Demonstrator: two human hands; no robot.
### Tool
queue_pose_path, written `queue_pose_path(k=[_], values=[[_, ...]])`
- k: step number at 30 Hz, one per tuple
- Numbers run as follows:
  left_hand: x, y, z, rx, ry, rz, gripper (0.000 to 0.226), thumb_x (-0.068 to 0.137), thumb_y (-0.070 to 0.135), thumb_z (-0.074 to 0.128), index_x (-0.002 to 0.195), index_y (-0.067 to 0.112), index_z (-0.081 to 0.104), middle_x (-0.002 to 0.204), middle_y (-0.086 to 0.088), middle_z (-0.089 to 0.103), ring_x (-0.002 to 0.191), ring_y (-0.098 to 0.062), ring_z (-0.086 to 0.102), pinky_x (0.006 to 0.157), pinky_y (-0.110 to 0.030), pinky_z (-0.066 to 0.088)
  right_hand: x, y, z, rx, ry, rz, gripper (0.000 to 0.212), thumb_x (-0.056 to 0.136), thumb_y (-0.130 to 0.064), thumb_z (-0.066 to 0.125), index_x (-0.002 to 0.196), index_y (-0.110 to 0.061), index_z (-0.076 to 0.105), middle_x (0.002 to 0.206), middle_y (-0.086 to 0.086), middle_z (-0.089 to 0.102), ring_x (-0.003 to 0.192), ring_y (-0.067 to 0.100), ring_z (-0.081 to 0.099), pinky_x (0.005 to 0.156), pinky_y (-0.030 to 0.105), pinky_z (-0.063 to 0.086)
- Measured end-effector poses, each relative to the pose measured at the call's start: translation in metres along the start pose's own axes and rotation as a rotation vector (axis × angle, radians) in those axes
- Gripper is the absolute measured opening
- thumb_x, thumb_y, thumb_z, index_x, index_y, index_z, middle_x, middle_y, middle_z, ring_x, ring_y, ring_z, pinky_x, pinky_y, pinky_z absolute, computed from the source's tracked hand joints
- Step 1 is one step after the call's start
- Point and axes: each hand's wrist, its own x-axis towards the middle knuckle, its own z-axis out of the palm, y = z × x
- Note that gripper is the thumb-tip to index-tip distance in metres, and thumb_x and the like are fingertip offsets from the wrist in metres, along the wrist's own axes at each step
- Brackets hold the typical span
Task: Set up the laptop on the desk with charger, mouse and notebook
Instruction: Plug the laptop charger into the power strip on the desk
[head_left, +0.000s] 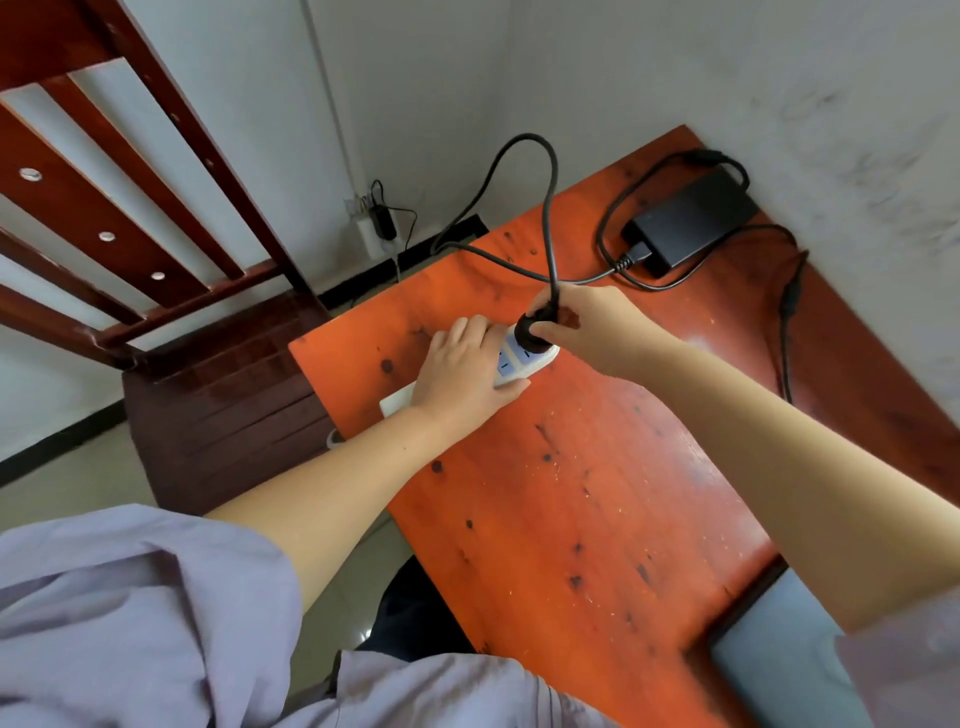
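A white power strip (522, 358) lies near the left edge of the orange wooden desk (597, 493). My left hand (462, 371) lies over the strip and grips it, hiding most of it. My right hand (587, 322) pinches the charger's black plug (532, 332), which sits on the strip's far socket. From the plug the black cable (548, 208) loops up and back to the black charger brick (691, 221) at the desk's far corner. A second cable (787, 312) runs from the brick along the right edge. The grey laptop's corner (779, 654) shows at the lower right.
A dark red wooden bed frame (130, 218) and a brown chest (228, 405) stand left of the desk. A wall socket with an adapter (376, 221) is low on the wall. White walls close in behind and to the right.
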Motion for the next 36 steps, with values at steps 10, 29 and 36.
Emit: queue_pose_path(k=[10,29,36], values=[[0.001,0.001,-0.001,0.004,-0.006,-0.011,0.054,0.081,0.049,0.058,0.119,0.011,0.051,0.115,-0.008,0.054,0.109,-0.027,0.047,0.091,-0.038,0.038,0.0,-0.006,0.01,-0.106,0.037,-0.062,0.014,0.088,-0.02,0.057,0.101,-0.014,0.059,0.091,-0.003,0.06,0.08,0.014,0.052,0.066,0.017,0.037],[0.002,0.002,-0.002,-0.003,-0.016,0.001,0.057,0.083,0.049,0.057,0.125,0.011,0.048,0.119,-0.007,0.051,0.114,-0.025,0.045,0.094,-0.038,0.037,-0.013,-0.001,0.023,-0.05,0.144,-0.055,0.016,0.09,-0.018,0.054,0.105,-0.013,0.055,0.09,-0.007,0.055,0.079,0.011,0.048,0.059,0.001,0.033],[0.001,0.004,-0.004,-0.013,-0.016,-0.012,0.053,0.083,0.047,0.057,0.121,0.012,0.05,0.117,-0.007,0.051,0.113,-0.025,0.044,0.094,-0.037,0.035,-0.005,-0.005,0.022,-0.06,0.147,-0.064,0.015,0.09,-0.017,0.054,0.102,-0.01,0.056,0.088,-0.005,0.055,0.075,0.011,0.049,0.06,0.007,0.034]])
